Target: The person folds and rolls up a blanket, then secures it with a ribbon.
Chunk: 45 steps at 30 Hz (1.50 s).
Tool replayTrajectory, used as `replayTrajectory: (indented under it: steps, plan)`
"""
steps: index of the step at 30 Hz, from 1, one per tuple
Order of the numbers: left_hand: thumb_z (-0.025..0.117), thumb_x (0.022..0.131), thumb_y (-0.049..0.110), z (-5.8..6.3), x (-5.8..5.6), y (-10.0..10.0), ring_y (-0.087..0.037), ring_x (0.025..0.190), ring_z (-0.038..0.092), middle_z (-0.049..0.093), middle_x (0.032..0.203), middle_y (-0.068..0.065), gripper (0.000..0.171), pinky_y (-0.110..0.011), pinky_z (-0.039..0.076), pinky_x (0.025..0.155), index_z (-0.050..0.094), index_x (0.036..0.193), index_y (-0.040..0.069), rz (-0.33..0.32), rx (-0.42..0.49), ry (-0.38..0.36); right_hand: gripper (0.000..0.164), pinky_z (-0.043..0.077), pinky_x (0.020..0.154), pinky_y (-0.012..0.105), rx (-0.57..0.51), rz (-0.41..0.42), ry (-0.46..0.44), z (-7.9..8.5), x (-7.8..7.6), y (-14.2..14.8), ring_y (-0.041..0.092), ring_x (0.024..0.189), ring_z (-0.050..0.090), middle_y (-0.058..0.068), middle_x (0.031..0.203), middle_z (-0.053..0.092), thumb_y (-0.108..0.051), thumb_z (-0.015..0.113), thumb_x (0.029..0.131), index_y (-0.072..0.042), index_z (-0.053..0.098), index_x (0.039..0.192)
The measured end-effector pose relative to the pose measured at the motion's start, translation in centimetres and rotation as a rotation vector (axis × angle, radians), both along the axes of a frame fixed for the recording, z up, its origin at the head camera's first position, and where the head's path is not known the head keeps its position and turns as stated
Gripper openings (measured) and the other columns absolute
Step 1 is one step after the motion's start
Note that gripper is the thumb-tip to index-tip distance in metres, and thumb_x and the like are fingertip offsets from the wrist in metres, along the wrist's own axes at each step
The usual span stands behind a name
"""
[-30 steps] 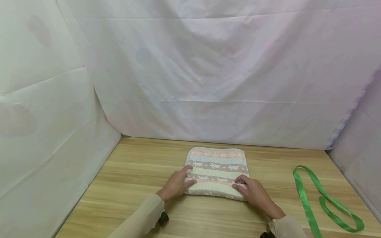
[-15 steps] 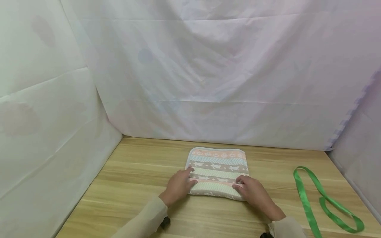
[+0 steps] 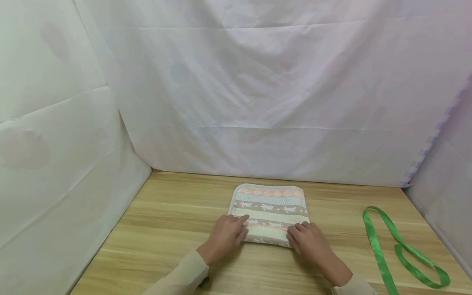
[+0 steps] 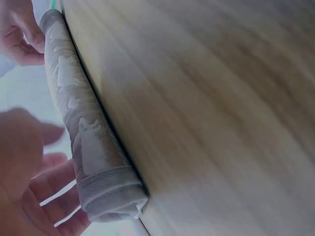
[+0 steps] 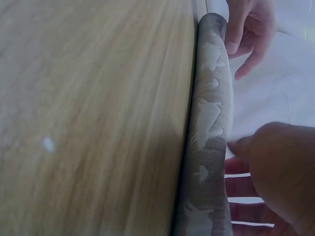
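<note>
A folded striped cloth [image 3: 269, 209] with white animal figures and a pale border lies flat. Its near edge shows as a thick rounded fold [image 4: 81, 108] in the left wrist view. My left hand [image 3: 225, 237] rests on the near left part of the cloth, index finger stretched across it. Spread fingers of that hand [image 4: 54, 196] lie along the cloth's top in the left wrist view. At the near right corner, my right hand [image 3: 311, 243] touches the cloth from above. Its fingers [image 5: 243, 189] reach over the fold, with gaps between them.
A green ribbon [image 3: 376, 241] lies in a loose loop at the right of the wooden table [image 3: 166, 221]. White sheets [image 3: 258, 102] hang behind and along both sides.
My left hand has shifted right and farther over the cloth. The right hand has turned slightly, and its thumb no longer shows on top. The cloth and ribbon stay about where they were.
</note>
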<state>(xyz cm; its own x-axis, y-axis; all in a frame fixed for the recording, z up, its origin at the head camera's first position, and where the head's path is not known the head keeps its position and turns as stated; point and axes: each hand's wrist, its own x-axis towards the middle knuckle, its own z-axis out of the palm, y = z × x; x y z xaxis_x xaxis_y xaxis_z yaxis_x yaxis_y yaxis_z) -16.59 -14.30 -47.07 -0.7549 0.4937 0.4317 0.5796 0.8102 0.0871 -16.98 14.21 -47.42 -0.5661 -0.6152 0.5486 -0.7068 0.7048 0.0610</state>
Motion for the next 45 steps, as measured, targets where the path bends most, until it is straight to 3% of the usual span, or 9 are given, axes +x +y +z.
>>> replayTrajectory:
  steps: [3,8,11,15,18,25,36,45]
  plan:
    - [0.071,0.091,0.033,0.2,0.2,-0.1,-0.017,0.089,0.071,0.075,0.099,-0.002,0.044,-0.035,0.055,0.083,0.064,0.127,0.008,-0.005,-0.042,-0.070,0.029,0.041,0.057,0.025,0.003,-0.002,-0.033,0.1,0.4,0.1,0.009,0.060,0.052,-0.009,0.065,0.054,-0.025,0.082,0.078,-0.018,0.054,0.076]
    - [0.071,0.090,0.042,0.7,-0.1,-0.6,-0.013,0.083,0.067,0.074,0.095,0.000,0.054,-0.034,0.053,0.084,0.062,0.132,0.011,-0.037,-0.093,-0.151,0.037,0.051,0.065,0.034,0.001,0.001,-0.125,0.3,0.7,0.4,0.012,0.067,0.061,-0.008,0.072,0.060,-0.036,0.085,0.073,-0.015,0.059,0.089]
    - [0.078,0.083,0.044,0.9,-0.3,-0.9,-0.012,0.084,0.066,0.073,0.097,0.001,0.062,-0.033,0.052,0.085,0.061,0.133,0.012,-0.054,-0.108,-0.192,0.046,0.054,0.069,0.038,0.014,-0.018,-0.198,0.5,0.7,0.6,0.014,0.072,0.064,-0.003,0.081,0.069,-0.035,0.088,0.069,-0.011,0.065,0.100]
    - [0.085,0.073,0.042,1.1,-0.6,-1.1,-0.015,0.092,0.067,0.073,0.105,0.003,0.074,-0.034,0.051,0.089,0.058,0.136,0.013,-0.056,-0.121,-0.234,0.053,0.055,0.080,0.046,0.030,-0.089,-0.297,0.8,0.8,0.7,0.026,0.087,0.070,0.010,0.099,0.074,-0.030,0.089,0.070,-0.007,0.067,0.113]
    - [0.086,0.074,0.038,1.1,-0.6,-1.1,-0.016,0.093,0.066,0.073,0.104,0.003,0.074,-0.035,0.051,0.091,0.057,0.137,0.013,-0.057,-0.110,-0.251,0.054,0.054,0.085,0.048,0.031,-0.126,-0.326,0.8,0.9,0.6,0.031,0.093,0.070,0.012,0.103,0.074,-0.027,0.087,0.073,-0.006,0.067,0.118]
    - [0.077,0.086,0.031,1.2,-0.3,-1.0,-0.014,0.092,0.064,0.071,0.102,0.002,0.059,-0.036,0.050,0.093,0.056,0.138,0.013,-0.044,-0.085,-0.276,0.049,0.054,0.083,0.044,0.018,-0.118,-0.279,0.6,0.9,0.6,0.026,0.090,0.071,0.010,0.098,0.075,-0.021,0.085,0.074,-0.004,0.067,0.117]
    - [0.073,0.089,0.021,1.0,-0.3,-0.9,-0.012,0.076,0.062,0.069,0.084,0.001,0.047,-0.035,0.052,0.086,0.057,0.131,0.007,-0.082,-0.069,-0.188,0.042,0.055,0.077,0.040,-0.009,-0.052,-0.126,-0.2,0.6,0.7,0.021,0.081,0.071,0.005,0.086,0.074,-0.019,0.086,0.073,-0.006,0.066,0.107]
    - [0.069,0.091,0.017,1.1,-0.4,-1.0,-0.005,0.059,0.050,0.060,0.068,0.005,0.037,-0.029,0.052,0.071,0.058,0.125,0.008,-0.109,-0.043,-0.144,0.030,0.055,0.075,0.040,-0.047,-0.052,-0.169,0.4,0.8,0.4,0.019,0.077,0.070,0.002,0.080,0.071,-0.013,0.082,0.079,-0.007,0.065,0.103]
